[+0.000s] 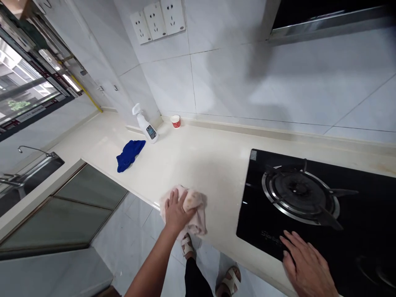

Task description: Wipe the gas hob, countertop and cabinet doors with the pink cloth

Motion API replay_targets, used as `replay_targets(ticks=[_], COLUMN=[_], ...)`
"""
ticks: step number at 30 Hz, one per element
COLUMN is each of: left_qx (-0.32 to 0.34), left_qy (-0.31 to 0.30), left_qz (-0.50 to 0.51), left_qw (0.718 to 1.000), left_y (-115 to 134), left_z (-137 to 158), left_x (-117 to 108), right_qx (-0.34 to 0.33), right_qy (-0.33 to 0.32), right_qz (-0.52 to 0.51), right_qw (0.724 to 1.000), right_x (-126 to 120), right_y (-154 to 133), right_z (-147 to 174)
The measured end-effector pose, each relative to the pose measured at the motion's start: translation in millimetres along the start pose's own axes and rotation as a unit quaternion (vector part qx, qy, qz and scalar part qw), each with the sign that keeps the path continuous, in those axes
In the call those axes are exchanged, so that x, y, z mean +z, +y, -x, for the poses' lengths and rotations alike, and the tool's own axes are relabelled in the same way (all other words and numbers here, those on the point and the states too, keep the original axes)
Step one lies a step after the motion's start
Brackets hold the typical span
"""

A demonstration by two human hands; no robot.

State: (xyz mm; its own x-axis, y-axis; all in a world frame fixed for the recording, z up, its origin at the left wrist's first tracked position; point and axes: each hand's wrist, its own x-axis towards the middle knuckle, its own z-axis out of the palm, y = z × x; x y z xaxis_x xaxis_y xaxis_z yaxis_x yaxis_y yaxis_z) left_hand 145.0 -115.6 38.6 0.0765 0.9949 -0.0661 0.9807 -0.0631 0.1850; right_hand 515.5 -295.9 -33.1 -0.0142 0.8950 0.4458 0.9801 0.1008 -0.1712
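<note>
My left hand (pixel 177 210) presses down on a pale pink cleaning cloth (pixel 198 206), which is bunched beneath the fingers and thumb at the front edge of the cream countertop (pixel 216 173). Part of the cloth hangs over that edge. Further right, my right hand (pixel 306 262) lies with fingers stretched out on the front of the black gas stove (pixel 256 198), just below the burner (pixel 295 189), and holds nothing.
A white spray bottle (pixel 145 126) stands near the wall corner, beside a crumpled blue cloth (pixel 130 154) and a small red and white cup (pixel 175 121). At far left is a sink (pixel 43 169) with a faucet. Wall sockets (pixel 158 20) and a dark range hood (pixel 324 16) are above.
</note>
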Motion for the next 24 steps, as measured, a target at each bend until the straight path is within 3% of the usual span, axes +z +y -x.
replay_targets(ticks=[8, 14, 17, 19, 22, 24], left_qx=[-0.106, -0.118, -0.044, 0.066, 0.241, 0.325], left_qy=[0.028, 0.023, 0.005, -0.011, -0.018, -0.010], left_qz=[-0.018, -0.019, -0.012, 0.006, 0.049, 0.067], left_qw=[0.994, 0.993, 0.999, 0.998, 0.969, 0.943], left_y=[-19, -4, 21, 38, 46, 35], left_z=[-107, -153, -137, -103, -34, 2], left_x=[-13, -21, -14, 0, 26, 37], right_qx=[0.053, 0.113, 0.121, 0.123, 0.116, 0.106], right_qy=[-0.010, 0.010, 0.008, 0.006, 0.006, 0.009], right_qz=[0.028, 0.051, 0.042, 0.041, 0.056, 0.067], right_qw=[0.998, 0.992, 0.992, 0.992, 0.992, 0.992], right_x=[-3, -1, 2, 4, 6, 7], right_y=[-19, -41, -40, -37, -34, -32], right_z=[-7, -19, -17, -15, -13, -12])
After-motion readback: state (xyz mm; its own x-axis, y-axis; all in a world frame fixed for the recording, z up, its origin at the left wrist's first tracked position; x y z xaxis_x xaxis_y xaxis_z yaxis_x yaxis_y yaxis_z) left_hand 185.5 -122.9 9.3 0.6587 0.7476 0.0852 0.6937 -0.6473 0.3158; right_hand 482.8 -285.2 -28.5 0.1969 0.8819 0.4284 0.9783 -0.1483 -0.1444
